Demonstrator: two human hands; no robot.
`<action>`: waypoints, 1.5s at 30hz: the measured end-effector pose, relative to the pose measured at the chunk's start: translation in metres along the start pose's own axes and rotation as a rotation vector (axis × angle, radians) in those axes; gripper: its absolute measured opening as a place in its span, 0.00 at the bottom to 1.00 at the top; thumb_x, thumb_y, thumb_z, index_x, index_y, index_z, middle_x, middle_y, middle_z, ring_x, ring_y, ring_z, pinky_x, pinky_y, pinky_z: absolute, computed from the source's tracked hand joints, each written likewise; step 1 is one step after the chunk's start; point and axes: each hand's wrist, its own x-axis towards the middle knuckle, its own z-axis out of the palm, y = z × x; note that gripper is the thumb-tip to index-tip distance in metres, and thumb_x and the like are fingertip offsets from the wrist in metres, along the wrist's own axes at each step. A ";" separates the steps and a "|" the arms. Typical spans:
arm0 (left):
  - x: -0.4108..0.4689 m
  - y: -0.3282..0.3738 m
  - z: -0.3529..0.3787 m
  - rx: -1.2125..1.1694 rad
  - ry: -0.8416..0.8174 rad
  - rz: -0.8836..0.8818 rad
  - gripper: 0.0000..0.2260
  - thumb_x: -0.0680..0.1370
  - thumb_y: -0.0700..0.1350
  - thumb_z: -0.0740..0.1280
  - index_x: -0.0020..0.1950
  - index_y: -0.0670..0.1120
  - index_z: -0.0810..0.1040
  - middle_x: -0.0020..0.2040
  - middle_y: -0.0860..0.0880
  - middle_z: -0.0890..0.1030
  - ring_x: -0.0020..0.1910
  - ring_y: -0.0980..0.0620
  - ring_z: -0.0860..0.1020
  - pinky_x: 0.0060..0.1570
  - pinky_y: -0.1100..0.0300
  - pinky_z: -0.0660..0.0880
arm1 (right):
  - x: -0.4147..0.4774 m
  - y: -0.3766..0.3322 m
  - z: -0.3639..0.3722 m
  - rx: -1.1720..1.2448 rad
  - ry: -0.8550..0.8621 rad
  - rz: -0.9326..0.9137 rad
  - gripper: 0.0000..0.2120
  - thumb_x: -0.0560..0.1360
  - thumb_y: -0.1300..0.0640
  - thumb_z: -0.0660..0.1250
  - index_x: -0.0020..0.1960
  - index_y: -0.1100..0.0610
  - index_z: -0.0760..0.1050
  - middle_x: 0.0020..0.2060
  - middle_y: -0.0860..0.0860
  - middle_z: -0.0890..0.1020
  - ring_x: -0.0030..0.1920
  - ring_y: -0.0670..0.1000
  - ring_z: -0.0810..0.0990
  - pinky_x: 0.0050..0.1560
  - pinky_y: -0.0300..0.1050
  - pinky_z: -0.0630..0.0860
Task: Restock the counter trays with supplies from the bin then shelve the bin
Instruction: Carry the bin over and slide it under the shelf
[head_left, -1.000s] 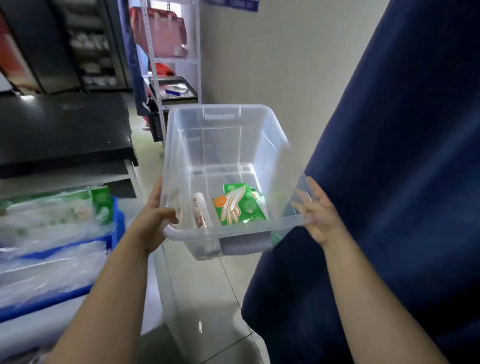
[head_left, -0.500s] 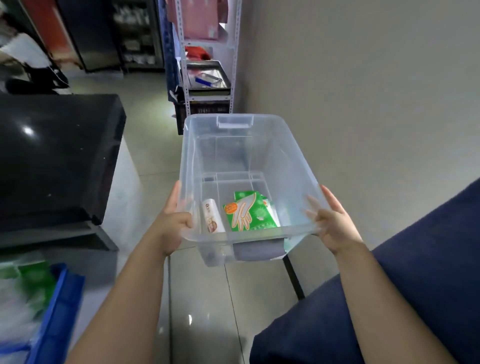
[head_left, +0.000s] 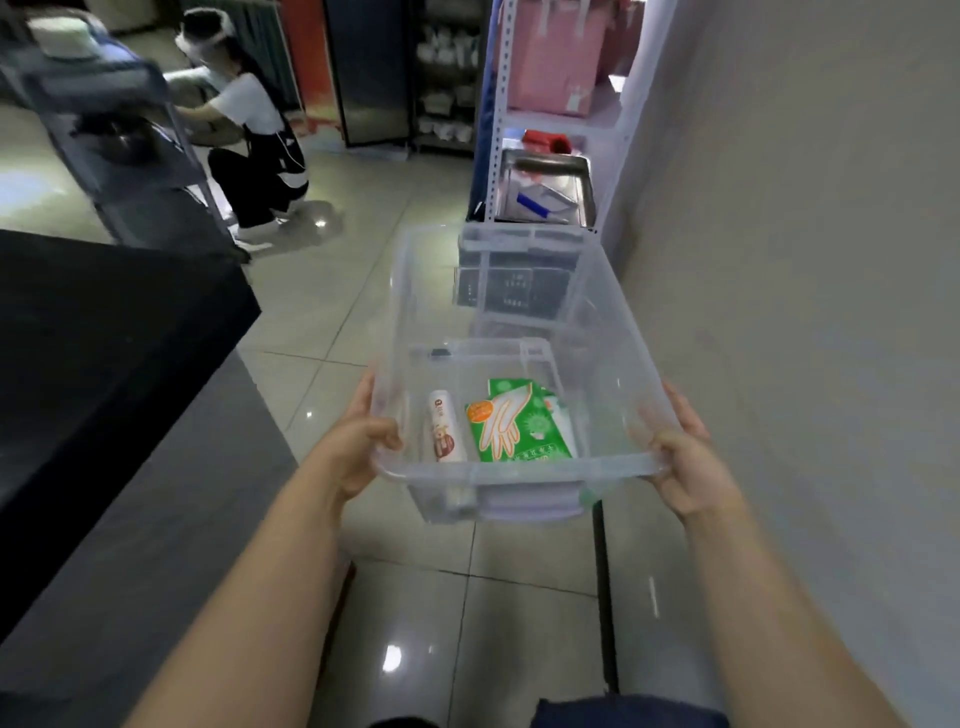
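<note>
Bin (head_left: 519, 470), clear plastic, is held up over the tiled floor (head_left: 415, 597), with the dark table (head_left: 104, 338) to its left and a white shelf rack (head_left: 498, 130) beyond its far end. The left grip (head_left: 358, 447) is curled round the bin's near left rim corner, thumb over the edge. The right grip (head_left: 691, 457) clasps the near right corner likewise. Inside the bin lie a green glove packet (head_left: 514, 426) and, just left of it, a white roll (head_left: 444, 428).

Clear plastic bin (head_left: 613, 332), glossy floor tiles (head_left: 343, 306)
</note>
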 end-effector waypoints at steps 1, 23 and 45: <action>0.019 0.005 0.000 -0.002 0.033 -0.008 0.44 0.66 0.22 0.53 0.72 0.61 0.62 0.64 0.53 0.73 0.58 0.46 0.77 0.43 0.54 0.75 | 0.026 -0.005 0.006 -0.005 -0.019 0.009 0.35 0.70 0.79 0.49 0.71 0.52 0.64 0.54 0.52 0.79 0.48 0.50 0.79 0.34 0.38 0.78; 0.514 0.193 -0.139 -0.043 0.122 0.009 0.43 0.65 0.23 0.53 0.69 0.64 0.66 0.59 0.55 0.76 0.52 0.50 0.80 0.51 0.51 0.74 | 0.563 -0.060 0.289 0.053 -0.388 0.167 0.36 0.61 0.69 0.70 0.63 0.41 0.72 0.58 0.47 0.80 0.56 0.53 0.81 0.47 0.55 0.81; 1.006 0.399 -0.354 -0.057 0.206 0.007 0.46 0.58 0.28 0.61 0.67 0.69 0.68 0.65 0.53 0.74 0.59 0.44 0.78 0.39 0.54 0.79 | 1.053 -0.070 0.644 -0.305 -0.408 0.227 0.44 0.72 0.79 0.50 0.74 0.38 0.54 0.71 0.46 0.67 0.60 0.57 0.74 0.64 0.69 0.66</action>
